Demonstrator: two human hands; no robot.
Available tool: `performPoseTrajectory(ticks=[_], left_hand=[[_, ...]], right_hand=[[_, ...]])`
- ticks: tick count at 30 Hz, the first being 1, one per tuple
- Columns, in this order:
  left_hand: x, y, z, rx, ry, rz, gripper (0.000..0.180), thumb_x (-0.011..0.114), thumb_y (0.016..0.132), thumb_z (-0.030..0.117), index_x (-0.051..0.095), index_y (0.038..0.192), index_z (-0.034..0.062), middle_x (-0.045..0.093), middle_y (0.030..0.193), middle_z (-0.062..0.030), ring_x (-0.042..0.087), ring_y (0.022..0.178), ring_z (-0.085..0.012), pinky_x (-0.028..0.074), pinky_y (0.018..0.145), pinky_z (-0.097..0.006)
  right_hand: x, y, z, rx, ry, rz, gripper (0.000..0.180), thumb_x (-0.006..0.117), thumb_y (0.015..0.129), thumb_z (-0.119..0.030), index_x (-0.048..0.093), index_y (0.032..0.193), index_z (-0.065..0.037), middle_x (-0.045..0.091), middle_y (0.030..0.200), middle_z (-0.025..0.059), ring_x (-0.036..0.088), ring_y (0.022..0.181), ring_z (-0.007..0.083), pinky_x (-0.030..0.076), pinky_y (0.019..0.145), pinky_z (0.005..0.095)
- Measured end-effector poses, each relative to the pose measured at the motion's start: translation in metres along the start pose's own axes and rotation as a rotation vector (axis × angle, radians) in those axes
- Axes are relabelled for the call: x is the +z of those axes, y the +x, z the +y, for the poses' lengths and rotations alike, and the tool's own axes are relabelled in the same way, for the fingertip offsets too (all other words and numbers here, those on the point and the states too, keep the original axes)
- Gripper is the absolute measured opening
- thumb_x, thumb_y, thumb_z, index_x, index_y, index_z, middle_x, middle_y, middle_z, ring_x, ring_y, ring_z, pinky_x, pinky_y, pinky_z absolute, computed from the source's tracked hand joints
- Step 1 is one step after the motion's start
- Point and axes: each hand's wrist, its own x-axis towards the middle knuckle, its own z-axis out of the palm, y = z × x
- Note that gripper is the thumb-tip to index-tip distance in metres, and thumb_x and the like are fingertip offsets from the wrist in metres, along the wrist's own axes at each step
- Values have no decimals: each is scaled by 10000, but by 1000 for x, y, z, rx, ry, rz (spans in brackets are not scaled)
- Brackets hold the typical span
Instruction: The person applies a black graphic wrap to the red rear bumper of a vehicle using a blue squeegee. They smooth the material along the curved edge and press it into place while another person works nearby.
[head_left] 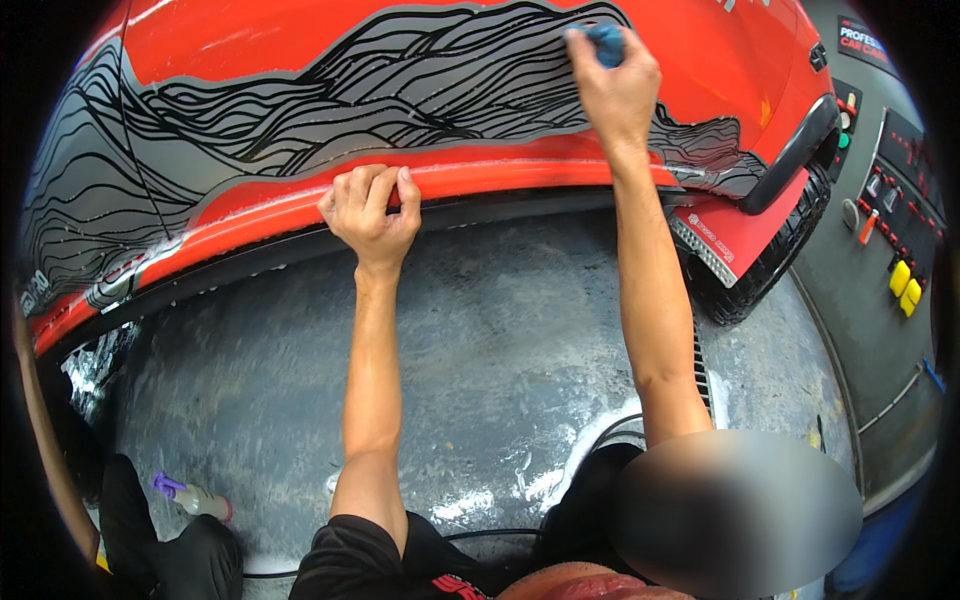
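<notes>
My right hand [618, 95] is closed on a small blue wad [604, 44], pressed against the upper edge of the grey-and-black wave-pattern decal [450, 90]. Whether the wad is cloth or a putty-like lump I cannot tell. The decal runs along the side of a red vehicle [270, 40]. Lower down and to the left, my left hand [375, 212] rests with curled fingers against the glossy red sill [480, 176]. Nothing shows in its fingers. Small water drops or suds speckle the decal and sill.
A black wheel [740, 292] with a red mud flap [722, 232] stands at right. A spray bottle [197, 498] lies on the wet grey floor [480, 330] beside another person's dark-clothed legs [165, 540]. A black hose [490, 533] crosses the floor. Tools hang on the right wall [890, 190].
</notes>
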Motion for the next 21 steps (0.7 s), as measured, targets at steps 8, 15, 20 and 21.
performPoseTrajectory(ticks=[8,15,20,21], left_hand=[[1,0,-3,-2,-24,-1,109,812,855,174,717,804,156,674,851,57,617,813,-166,396,808,-358],[-2,1,-3,8,-37,1,105,806,859,174,718,807,151,675,853,54,614,811,-165,396,810,-357],[3,3,6,-18,-43,11,96,797,871,159,720,815,146,679,852,48,613,812,-172,400,803,-362],[4,3,8,-10,-47,9,95,795,873,155,720,816,145,680,852,46,613,810,-175,401,802,-363]], right_hand=[[4,-11,8,47,-29,84,272,817,930,-232,716,886,17,712,741,99,671,665,203,540,668,383],[4,-16,5,-72,-89,48,280,803,946,-229,711,930,35,727,797,134,691,701,246,552,684,400],[2,-17,-7,9,-69,-37,228,793,933,-190,707,942,21,699,875,160,688,767,304,551,732,420],[5,-27,-15,-106,-99,-91,223,796,928,-185,706,942,19,697,870,157,686,763,306,549,728,419]])
